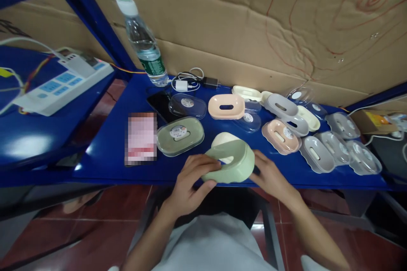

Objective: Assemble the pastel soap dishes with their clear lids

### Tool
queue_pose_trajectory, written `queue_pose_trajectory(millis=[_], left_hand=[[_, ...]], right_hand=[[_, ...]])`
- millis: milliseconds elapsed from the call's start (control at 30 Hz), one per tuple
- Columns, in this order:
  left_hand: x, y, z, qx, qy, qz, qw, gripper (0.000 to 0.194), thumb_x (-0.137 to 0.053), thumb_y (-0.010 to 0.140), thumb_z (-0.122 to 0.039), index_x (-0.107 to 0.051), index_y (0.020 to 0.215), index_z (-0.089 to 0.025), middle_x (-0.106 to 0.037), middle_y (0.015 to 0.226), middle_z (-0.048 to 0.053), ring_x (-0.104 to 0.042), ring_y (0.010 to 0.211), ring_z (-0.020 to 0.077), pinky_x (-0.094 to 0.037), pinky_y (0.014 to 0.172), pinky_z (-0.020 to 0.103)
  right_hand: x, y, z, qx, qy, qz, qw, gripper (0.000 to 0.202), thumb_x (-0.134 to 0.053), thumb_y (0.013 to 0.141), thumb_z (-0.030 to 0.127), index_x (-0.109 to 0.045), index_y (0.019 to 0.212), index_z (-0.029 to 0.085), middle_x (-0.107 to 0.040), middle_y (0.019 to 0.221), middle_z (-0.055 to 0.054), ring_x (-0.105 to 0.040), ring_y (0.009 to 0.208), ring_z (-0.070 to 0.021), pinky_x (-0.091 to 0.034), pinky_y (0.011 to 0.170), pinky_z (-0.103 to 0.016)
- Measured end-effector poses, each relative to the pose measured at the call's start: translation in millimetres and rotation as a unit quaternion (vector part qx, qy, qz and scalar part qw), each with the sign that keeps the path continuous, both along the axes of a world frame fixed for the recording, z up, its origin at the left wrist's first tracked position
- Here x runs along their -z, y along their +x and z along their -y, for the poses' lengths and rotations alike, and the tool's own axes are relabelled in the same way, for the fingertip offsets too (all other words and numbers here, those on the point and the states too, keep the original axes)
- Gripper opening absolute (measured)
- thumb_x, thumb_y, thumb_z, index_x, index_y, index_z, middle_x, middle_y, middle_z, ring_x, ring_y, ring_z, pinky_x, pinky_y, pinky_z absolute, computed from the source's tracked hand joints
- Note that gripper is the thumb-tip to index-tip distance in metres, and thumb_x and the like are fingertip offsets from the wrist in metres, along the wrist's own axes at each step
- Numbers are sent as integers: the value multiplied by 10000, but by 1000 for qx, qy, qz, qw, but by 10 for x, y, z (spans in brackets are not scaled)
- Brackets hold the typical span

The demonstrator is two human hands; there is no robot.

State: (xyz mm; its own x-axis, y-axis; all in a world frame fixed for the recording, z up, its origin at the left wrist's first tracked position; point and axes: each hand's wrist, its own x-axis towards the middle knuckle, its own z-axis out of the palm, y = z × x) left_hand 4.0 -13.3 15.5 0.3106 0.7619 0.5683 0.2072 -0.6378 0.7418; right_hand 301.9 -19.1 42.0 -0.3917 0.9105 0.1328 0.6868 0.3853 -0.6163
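Our left hand's (193, 184) curled fingers pinch a glossy, pale green plastic dish (241, 159), rounded with an oblong slot, above the blue table's (104, 163) front edge; our right hand's (270, 175) fingers, partly hidden, grasp its far end.

Fairly even indoor light leaves pale glare on the blue tabletop (104, 144) (whitest at the far left), while the outer edges stretch and soften and a pixelated patch (140, 139) hides detail.
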Motion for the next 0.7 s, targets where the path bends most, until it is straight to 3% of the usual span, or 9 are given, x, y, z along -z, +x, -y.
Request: queue_pose_trajectory(millis=[167,300,367,500,600,700], left_hand=[[-35,108,-168,-16,39,-204,978,296,-570,1117,-300,-693,1384,-264,-756,1350,81,-675,1265,259,-499,1077,432],[-60,176,-177,-13,75,-269,960,284,-527,1137,-282,-696,1359,-224,-756,1353,86,-674,1274,259,-466,1079,432],[-91,176,-102,-25,91,-286,954,274,-541,1133,-275,-694,1350,-208,-763,1338,90,-679,1255,266,-454,1071,439],[-106,174,79,-63,102,-312,942,248,-592,1110,-259,-706,1328,-223,-781,1298,90,-700,1203,271,-456,1021,436],[-64,214,158,-77,98,-329,936,254,-596,1111,-256,-699,1339,-214,-786,1300,96,-708,1201,276,-459,1007,434],[-26,262,196,-70,99,-344,931,317,-621,1107,-327,-672,1390,-194,-769,1358,115,-709,1216,293,-467,1041,450]], right_hand=[[228,20,302,23,63,15,998,172,-678,1050,300,-732,1210,336,-749,1350,-62,-739,1207,-303,-646,1007,-525],[327,93,407,128,155,-59,978,211,-715,1001,220,-722,1168,350,-781,1168,-57,-769,1107,-306,-666,917,-528],[352,84,427,145,171,-58,973,337,-766,969,275,-697,1289,356,-759,1267,-91,-744,1195,-346,-659,952,-577],[347,5,343,46,131,17,990,649,-781,975,377,-544,1579,371,-558,1637,-130,-558,1500,-393,-548,1161,-657],[327,-30,244,8,82,36,996,669,-717,1024,357,-467,1643,393,-480,1711,-106,-508,1554,-362,-506,1219,-641],[336,-28,213,22,47,18,998,688,-711,1030,381,-425,1656,393,-445,1732,-110,-480,1576,-359,-511,1222,-641]])
